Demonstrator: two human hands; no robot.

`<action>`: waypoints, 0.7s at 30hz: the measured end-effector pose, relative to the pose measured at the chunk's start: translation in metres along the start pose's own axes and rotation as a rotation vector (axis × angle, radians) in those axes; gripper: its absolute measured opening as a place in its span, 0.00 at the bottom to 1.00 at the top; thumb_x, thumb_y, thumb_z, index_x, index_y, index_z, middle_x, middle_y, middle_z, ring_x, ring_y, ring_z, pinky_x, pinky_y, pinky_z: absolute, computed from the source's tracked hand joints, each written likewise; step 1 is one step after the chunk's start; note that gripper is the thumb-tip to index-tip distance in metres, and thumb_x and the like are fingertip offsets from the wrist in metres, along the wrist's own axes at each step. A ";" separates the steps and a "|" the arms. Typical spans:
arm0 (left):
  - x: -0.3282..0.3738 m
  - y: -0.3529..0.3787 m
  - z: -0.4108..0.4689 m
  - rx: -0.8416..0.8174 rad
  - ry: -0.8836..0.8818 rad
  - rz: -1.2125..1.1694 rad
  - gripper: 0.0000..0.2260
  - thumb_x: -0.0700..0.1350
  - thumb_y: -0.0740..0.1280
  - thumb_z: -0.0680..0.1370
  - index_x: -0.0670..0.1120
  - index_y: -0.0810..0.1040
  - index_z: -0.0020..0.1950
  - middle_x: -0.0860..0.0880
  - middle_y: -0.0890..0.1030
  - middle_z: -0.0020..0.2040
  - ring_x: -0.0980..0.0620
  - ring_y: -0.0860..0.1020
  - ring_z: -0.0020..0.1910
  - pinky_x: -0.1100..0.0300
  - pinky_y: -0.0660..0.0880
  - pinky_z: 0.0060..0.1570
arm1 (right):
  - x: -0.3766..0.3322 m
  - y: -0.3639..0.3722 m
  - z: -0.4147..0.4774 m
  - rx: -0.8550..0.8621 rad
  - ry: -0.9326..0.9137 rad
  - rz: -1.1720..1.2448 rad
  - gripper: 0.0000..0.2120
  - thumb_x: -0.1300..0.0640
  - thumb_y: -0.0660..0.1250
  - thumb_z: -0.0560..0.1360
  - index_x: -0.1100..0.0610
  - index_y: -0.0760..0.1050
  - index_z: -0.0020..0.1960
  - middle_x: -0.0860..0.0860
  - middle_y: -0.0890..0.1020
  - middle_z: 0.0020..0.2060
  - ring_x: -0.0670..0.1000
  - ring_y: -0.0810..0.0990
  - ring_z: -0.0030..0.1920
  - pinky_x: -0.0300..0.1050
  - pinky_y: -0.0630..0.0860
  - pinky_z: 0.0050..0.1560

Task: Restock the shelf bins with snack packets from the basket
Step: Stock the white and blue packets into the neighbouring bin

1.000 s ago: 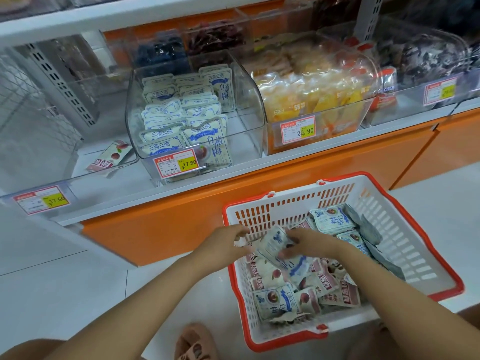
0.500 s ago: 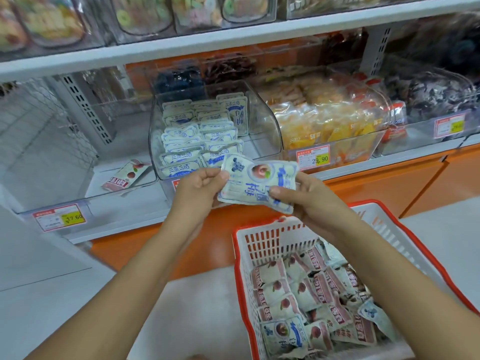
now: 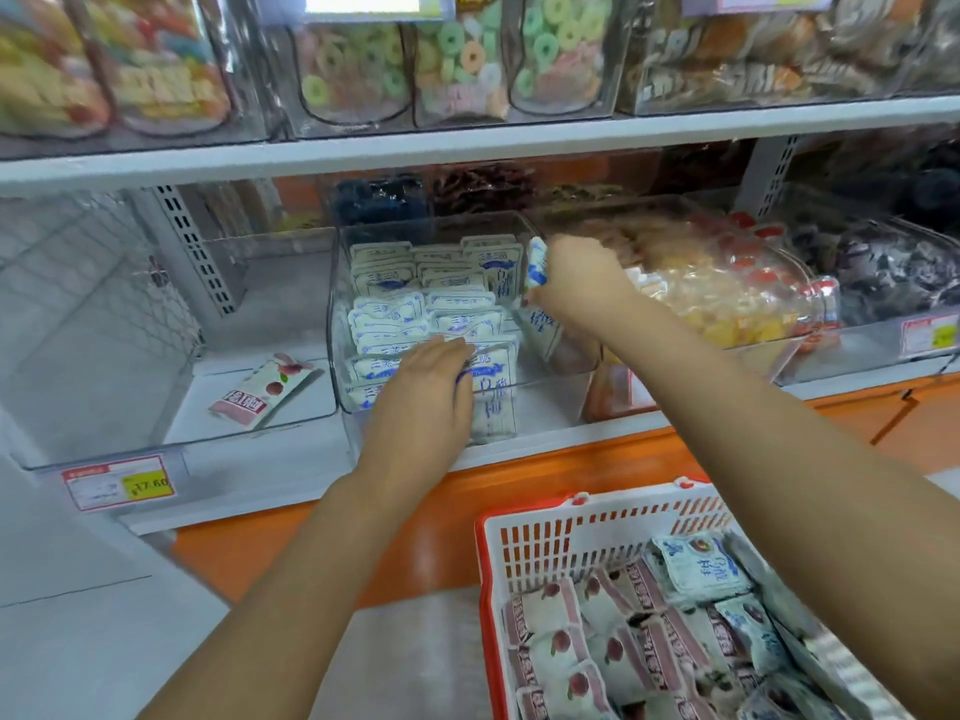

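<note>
A clear bin (image 3: 336, 309) on the middle shelf holds rows of blue-and-white snack packets (image 3: 387, 275). My left hand (image 3: 423, 392) presses with straight fingers on the front packets in the bin. My right hand (image 3: 584, 275) grips a blue-and-white packet (image 3: 536, 266) upright over the bin's right side, and another packet (image 3: 543, 330) hangs just below it. The red-and-white basket (image 3: 571, 519) sits at the lower right, with several pink packets (image 3: 558, 646) and blue ones (image 3: 696, 566) in it.
The clear bin to the left holds one pink packet (image 3: 265, 389) behind a price tag (image 3: 122, 483). A bin of yellow snacks (image 3: 727, 298) stands right of the blue packets. Bins of ring candy (image 3: 457, 59) fill the upper shelf. An orange base (image 3: 519, 475) runs under the shelf.
Both hands went from in front of the shelf into the blue-packet bin. My left hand let go of the packet and now presses the front row; my right hand carried it to the bin's right side.
</note>
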State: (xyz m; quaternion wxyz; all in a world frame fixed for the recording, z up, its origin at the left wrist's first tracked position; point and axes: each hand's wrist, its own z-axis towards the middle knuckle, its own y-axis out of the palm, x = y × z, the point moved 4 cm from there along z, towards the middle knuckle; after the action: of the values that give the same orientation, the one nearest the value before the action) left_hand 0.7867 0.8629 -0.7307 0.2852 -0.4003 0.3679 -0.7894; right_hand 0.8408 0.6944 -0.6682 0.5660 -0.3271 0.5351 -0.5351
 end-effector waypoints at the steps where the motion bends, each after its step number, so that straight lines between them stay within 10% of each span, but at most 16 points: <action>1: -0.003 0.000 0.001 -0.005 0.008 0.008 0.17 0.40 0.59 0.81 0.41 0.72 0.69 0.45 0.73 0.69 0.49 0.65 0.72 0.63 0.55 0.70 | -0.006 0.006 0.009 -0.016 0.000 -0.054 0.12 0.60 0.67 0.75 0.63 0.74 0.57 0.61 0.80 0.55 0.61 0.79 0.55 0.46 0.72 0.46; 13: -0.028 -0.002 0.008 -0.050 0.064 -0.025 0.17 0.44 0.56 0.82 0.47 0.71 0.71 0.52 0.71 0.70 0.58 0.61 0.73 0.69 0.52 0.68 | -0.028 0.060 0.110 -0.207 -0.085 -0.221 0.16 0.68 0.61 0.77 0.65 0.71 0.64 0.58 0.77 0.59 0.57 0.78 0.57 0.43 0.73 0.49; 21: -0.037 0.006 0.009 -0.008 0.074 -0.081 0.19 0.45 0.56 0.78 0.46 0.76 0.66 0.51 0.77 0.65 0.56 0.68 0.69 0.68 0.57 0.67 | -0.025 0.074 0.127 -0.044 -0.221 -0.276 0.19 0.71 0.60 0.75 0.67 0.72 0.65 0.62 0.71 0.65 0.62 0.71 0.64 0.49 0.71 0.62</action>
State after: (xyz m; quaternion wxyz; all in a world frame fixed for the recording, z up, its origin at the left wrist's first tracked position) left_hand 0.8141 0.8838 -0.7472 0.2376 -0.3865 0.3649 -0.8130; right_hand 0.9851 0.7084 -0.7045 0.5351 -0.4665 0.4315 -0.5566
